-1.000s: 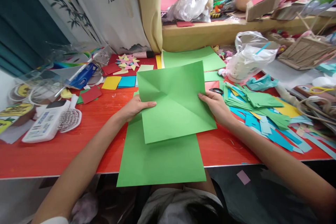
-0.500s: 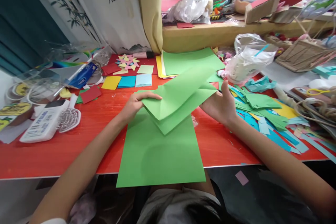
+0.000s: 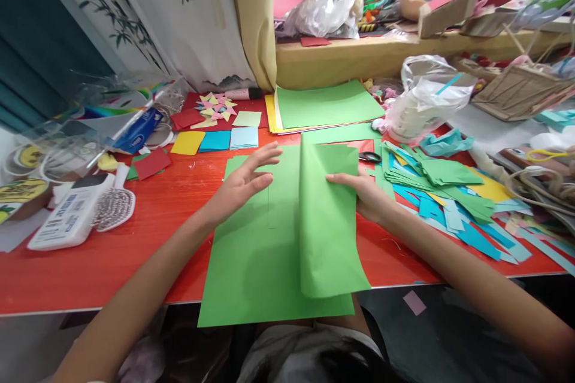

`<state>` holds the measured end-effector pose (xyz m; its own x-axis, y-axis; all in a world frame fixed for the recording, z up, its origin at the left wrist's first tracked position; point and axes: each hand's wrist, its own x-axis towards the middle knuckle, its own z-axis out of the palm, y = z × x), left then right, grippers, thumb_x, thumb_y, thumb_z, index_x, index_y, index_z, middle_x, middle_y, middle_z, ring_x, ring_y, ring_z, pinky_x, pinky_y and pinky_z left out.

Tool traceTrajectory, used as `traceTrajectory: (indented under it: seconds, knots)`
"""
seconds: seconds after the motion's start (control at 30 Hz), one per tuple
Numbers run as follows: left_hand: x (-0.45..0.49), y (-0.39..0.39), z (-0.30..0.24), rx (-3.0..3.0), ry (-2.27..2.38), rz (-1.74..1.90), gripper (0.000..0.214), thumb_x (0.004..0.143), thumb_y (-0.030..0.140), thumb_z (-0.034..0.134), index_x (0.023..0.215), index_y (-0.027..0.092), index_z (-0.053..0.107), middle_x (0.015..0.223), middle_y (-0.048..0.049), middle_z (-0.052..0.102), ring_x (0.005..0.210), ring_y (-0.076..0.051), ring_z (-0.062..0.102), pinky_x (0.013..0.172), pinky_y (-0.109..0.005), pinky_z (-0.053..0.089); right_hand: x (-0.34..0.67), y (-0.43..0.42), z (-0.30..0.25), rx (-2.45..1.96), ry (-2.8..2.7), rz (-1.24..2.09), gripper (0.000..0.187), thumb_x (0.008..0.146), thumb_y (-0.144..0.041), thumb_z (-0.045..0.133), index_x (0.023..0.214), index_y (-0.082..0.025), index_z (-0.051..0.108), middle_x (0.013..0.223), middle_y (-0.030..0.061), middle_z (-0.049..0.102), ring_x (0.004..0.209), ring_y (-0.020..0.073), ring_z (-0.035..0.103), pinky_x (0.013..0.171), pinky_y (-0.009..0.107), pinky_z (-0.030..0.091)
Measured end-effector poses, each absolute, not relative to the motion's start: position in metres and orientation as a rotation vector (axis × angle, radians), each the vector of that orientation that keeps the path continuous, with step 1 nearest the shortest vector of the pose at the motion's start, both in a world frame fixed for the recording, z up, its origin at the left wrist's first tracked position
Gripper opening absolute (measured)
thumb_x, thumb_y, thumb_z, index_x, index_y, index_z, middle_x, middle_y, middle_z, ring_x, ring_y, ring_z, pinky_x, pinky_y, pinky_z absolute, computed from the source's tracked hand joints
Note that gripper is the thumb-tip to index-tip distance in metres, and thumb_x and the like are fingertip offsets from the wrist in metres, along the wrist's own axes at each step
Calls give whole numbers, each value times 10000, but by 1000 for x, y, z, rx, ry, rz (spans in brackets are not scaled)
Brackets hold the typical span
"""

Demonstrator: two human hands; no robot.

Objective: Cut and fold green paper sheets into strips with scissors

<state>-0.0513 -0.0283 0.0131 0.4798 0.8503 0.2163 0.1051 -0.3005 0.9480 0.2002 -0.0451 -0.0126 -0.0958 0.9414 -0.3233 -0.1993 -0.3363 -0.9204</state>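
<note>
Passed the bent sheet (image 3: 330, 233) from left hand (image 3: 242, 187), now loosely open and empty, to right hand (image 3: 369, 194), pinched there, not yet flat.

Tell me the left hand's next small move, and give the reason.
Probably bring the left hand to the left side of the upper green sheet to steady it: the right hand alone grips that sheet, which bows above the lower green sheet, while the left hand is open and holds nothing.
</note>
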Motion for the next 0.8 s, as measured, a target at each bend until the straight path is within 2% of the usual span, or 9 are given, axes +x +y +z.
traceTrajectory:
  seconds: [0.07, 0.1, 0.2, 0.4, 0.57, 0.8]
  knots:
    - [-51, -24, 11, 1658, 933, 974, 427, 818, 388, 600, 1234, 303, 556, 1160, -47, 604, 976, -171, 591, 813, -283, 498, 194, -48, -10, -1254, -982, 1662, 347, 628, -249, 775, 947, -204, 645, 933, 56, 714, 779, 226, 687, 675, 347, 593]
    - [-51, -23, 9, 1625, 961, 962, 429, 807, 378, 615, 1220, 276, 559, 1031, -44, 634, 839, -146, 601, 719, -260, 498, 191, -49, -9, -1243, -1036, 1693, 345, 628, -248, 778, 945, -205, 649, 938, 53, 713, 781, 217, 685, 677, 338, 589]
    - [-48, -21, 5, 1511, 952, 898, 406, 782, 351, 641, 1153, 212, 550, 849, -18, 609, 628, -107, 561, 553, -241, 457, 181, -47, -9, -1180, -1171, 1711, 339, 666, -276, 761, 979, -211, 649, 1004, 56, 703, 805, 203, 679, 689, 327, 579]
    - [-48, -16, 2, 1445, 1010, 884, 409, 726, 341, 683, 1056, 194, 492, 864, 4, 553, 558, -92, 573, 476, -241, 470, 170, -34, -18, -1163, -1216, 1594, 349, 724, -328, 709, 1042, -223, 612, 992, 41, 700, 766, 188, 675, 659, 316, 566]
    - [-48, -16, 1, 1435, 1021, 833, 382, 737, 371, 669, 1011, 202, 464, 936, 0, 537, 608, -94, 604, 511, -251, 512, 172, -38, -16, -1092, -1219, 1541, 326, 738, -322, 693, 1040, -213, 633, 988, 26, 699, 756, 154, 662, 664, 273, 542]
    - [-46, -20, 2, 1445, 1009, 688, 282, 759, 358, 663, 824, 174, 460, 680, 48, 525, 551, -88, 581, 513, -231, 502, 178, -46, -16, -1105, -1263, 1573, 278, 761, -441, 671, 880, -190, 676, 815, 21, 705, 656, 135, 642, 584, 240, 512]
